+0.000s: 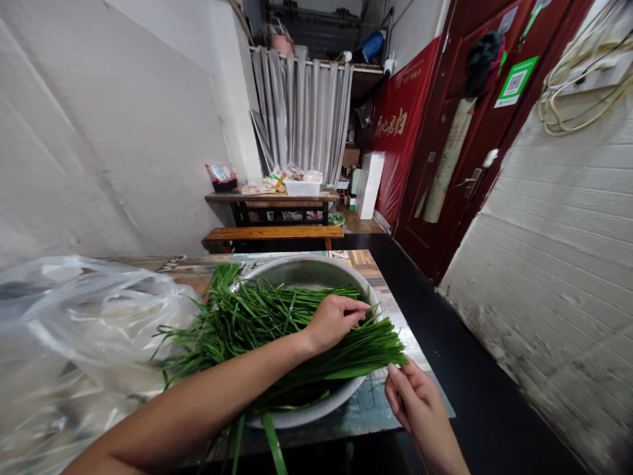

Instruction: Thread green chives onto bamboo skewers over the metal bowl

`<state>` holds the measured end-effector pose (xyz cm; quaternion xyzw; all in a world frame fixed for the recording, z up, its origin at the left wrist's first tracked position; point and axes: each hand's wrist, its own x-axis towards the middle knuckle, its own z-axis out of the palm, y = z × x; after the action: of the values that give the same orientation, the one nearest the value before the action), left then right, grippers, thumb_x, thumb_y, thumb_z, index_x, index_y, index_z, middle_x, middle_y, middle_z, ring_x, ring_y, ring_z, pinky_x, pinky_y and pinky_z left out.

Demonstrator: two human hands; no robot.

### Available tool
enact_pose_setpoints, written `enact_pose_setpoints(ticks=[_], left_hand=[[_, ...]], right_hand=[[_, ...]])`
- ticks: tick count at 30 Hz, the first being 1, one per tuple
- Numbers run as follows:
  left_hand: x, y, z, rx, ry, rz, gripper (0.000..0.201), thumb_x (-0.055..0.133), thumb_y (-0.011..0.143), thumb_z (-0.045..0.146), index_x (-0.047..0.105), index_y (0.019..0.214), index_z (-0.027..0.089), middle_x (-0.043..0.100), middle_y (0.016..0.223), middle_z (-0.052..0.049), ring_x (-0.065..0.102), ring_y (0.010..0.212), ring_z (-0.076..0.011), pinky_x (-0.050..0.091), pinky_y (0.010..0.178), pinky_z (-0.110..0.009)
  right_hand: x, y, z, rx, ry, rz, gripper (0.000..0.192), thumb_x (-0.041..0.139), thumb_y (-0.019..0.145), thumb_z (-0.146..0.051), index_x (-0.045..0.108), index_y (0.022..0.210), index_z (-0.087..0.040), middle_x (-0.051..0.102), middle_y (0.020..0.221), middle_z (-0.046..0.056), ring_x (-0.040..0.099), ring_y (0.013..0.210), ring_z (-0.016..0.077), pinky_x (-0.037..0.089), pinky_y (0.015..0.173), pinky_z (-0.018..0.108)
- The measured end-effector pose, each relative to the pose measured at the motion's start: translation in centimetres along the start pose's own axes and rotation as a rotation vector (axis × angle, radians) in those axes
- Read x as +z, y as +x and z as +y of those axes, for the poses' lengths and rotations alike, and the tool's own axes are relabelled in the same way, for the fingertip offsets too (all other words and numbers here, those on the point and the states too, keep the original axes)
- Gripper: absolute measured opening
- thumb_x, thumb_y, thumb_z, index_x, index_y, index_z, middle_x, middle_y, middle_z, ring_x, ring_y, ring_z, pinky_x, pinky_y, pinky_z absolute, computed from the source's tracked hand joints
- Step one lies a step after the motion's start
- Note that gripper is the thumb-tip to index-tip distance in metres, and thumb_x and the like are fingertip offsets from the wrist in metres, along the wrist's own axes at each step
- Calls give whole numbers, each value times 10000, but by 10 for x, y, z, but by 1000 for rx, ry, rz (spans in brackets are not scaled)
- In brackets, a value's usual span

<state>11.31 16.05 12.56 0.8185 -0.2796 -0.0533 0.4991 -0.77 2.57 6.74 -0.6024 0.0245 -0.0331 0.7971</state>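
A large metal basin [305, 264] on the table holds a thick heap of green garlic chives [257, 310], their long leaves hanging over its left and near rims. My left hand [336, 322] reaches across from the lower left, above the chives. Its thumb and fingers are pinched together at chive ends by the basin's right side. At the lower right, outside the basin, my right hand [418, 399] has its thumb and forefinger closed on the end of a chive at the bundle's tips. The basin's inside is mostly hidden under the chives.
Clear plastic bags [99, 330] bulge along the left of the patterned table [368, 267]. Beyond stand a wooden bench [274, 233] and another table with a white tub [303, 189]. A red door [445, 152] and a white brick wall [554, 264] are on the right.
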Motion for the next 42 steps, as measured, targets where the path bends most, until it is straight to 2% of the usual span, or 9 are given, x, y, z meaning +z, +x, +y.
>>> enact_pose_setpoints(ticks=[8, 12, 15, 20, 24, 28, 32, 37, 42], left_hand=[[3, -2, -2, 197, 153, 13, 223, 505, 790, 200, 691, 911, 176, 689, 829, -40, 613, 755, -133, 456, 722, -220], [3, -9, 1, 224, 159, -126, 236, 491, 803, 204, 684, 931, 162, 687, 901, -48, 623, 816, -132, 450, 765, -208], [-14, -4, 5, 197, 192, -279, 263, 499, 792, 196, 656, 1001, 171, 667, 988, -40, 613, 889, -129, 432, 821, -206], [-46, 22, -9, 113, 430, -190, 231, 550, 742, 192, 681, 931, 166, 686, 905, -44, 619, 811, -139, 436, 750, -202], [-40, 38, -39, 209, 640, -329, 181, 551, 717, 138, 709, 793, 185, 692, 813, -42, 614, 773, -148, 414, 704, -196], [-30, 47, -59, 215, 767, -327, 192, 547, 711, 127, 705, 778, 212, 687, 820, -43, 607, 798, -172, 397, 717, -228], [-36, 49, -59, 213, 756, -318, 182, 577, 704, 151, 694, 833, 201, 677, 846, -49, 600, 802, -175, 389, 692, -220], [-46, 44, -48, 265, 838, -347, 116, 588, 712, 175, 693, 753, 202, 649, 815, -39, 581, 803, -172, 357, 739, -253], [-44, 43, -50, 260, 886, -379, 112, 616, 705, 205, 690, 788, 211, 650, 811, -43, 575, 827, -184, 331, 762, -287]], right_hand=[[3, -3, 0, -19, 3, 25, 325, 525, 815, -440, 432, 644, -180, 358, 427, -83, 189, 382, 52, 147, 382, 190], [2, -2, 2, -9, 13, 36, 335, 536, 799, -459, 439, 645, -177, 359, 428, -83, 185, 378, 51, 144, 380, 187], [-1, -4, 5, 8, 13, 30, 319, 535, 796, -466, 461, 688, -176, 342, 435, -87, 184, 383, 55, 129, 374, 183], [1, -14, 5, -3, -24, 60, 351, 540, 781, -488, 466, 640, -175, 355, 429, -72, 215, 377, 60, 139, 365, 189], [2, -17, 5, -9, -10, 65, 329, 550, 784, -467, 473, 640, -181, 366, 433, -64, 256, 392, 74, 173, 384, 205], [-1, -15, 7, -3, -14, 23, 319, 544, 793, -461, 478, 654, -181, 376, 435, -61, 271, 396, 77, 192, 398, 216], [-5, -15, 9, -5, -37, 11, 310, 523, 815, -451, 479, 672, -178, 393, 435, -58, 285, 399, 75, 203, 405, 217], [-6, -16, 11, -5, -29, 12, 290, 528, 818, -436, 500, 700, -173, 403, 432, -56, 302, 398, 72, 210, 403, 212], [-5, -17, 9, -14, -28, 13, 291, 544, 808, -434, 513, 698, -167, 403, 434, -54, 307, 399, 66, 213, 393, 203]])
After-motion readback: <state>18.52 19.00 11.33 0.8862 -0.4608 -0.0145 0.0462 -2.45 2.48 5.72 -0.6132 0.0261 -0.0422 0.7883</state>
